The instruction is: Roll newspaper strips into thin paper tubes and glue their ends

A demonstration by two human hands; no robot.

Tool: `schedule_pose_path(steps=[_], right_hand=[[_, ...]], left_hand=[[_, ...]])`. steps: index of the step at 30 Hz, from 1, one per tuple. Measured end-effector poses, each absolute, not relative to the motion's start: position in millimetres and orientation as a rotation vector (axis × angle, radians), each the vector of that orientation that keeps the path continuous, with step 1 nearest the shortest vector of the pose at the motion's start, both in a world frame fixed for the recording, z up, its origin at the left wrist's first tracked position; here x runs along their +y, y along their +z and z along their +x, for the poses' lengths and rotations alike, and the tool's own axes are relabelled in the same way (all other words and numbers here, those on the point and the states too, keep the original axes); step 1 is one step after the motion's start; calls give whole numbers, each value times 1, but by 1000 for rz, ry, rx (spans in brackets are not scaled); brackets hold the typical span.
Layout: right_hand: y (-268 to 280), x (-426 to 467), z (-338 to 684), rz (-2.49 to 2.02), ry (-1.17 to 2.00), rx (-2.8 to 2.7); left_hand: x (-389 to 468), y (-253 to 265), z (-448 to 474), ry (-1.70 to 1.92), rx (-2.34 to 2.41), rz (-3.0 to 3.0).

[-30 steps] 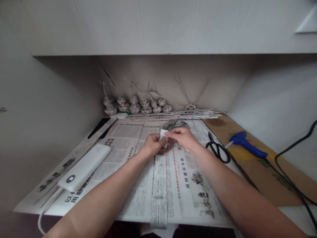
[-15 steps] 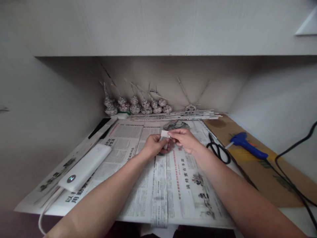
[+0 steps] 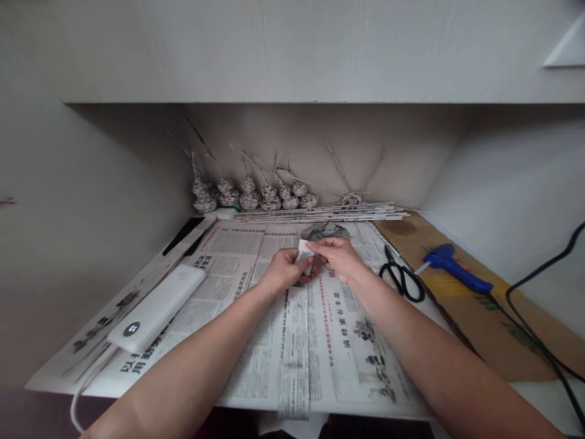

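A long newspaper strip (image 3: pixel 295 366) runs up from the table's front edge to my two hands at the middle of the table. My left hand (image 3: pixel 290 268) is closed on its far end, thumb on top. From the right, my right hand (image 3: pixel 336 256) pinches the same end, where a pale corner stands up between the fingers. Part of the strip is hidden under the fingers. Just beyond the hands lies a crumpled grey cloth (image 3: pixel 325 231).
Newspaper sheets (image 3: pixel 256 341) cover the table. Black scissors (image 3: pixel 402 280) and a blue glue gun (image 3: pixel 457 268) on cardboard (image 3: pixel 493 329) lie right. A white power bank (image 3: pixel 158 311) lies left. Behind are paper sticks (image 3: pixel 320 213) and several woven paper gourds (image 3: pixel 249 195).
The pale end of the strip has tilted a little and shows a narrower face between my fingers. Both hands keep nearly the same place and grip.
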State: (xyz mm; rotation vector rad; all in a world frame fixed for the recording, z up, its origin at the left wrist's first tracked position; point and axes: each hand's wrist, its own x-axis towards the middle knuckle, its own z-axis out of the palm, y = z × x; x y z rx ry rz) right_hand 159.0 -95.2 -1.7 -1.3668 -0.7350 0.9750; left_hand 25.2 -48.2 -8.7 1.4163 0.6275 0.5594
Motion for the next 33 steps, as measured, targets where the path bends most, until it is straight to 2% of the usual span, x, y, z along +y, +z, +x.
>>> schedule_pose_path(steps=[9,22,25,30,33], right_hand=[[7,-100,152,-1331,1006,-776],[0,-98,145,-1437,722,-1007],[1,-99,153,-1545,493,-1099],[-7,-100,189,-1943,-181,-1392],[-18,-96,206,-2152,-216,-1540]], left_hand=[[-47,-9,25,552,584,1393],[-48,-12,25,692,594,1433],[-46,-12,25,666,583,1341],[-45,-8,24,619,613,1239],[-46,-7,24,600,625,1219]])
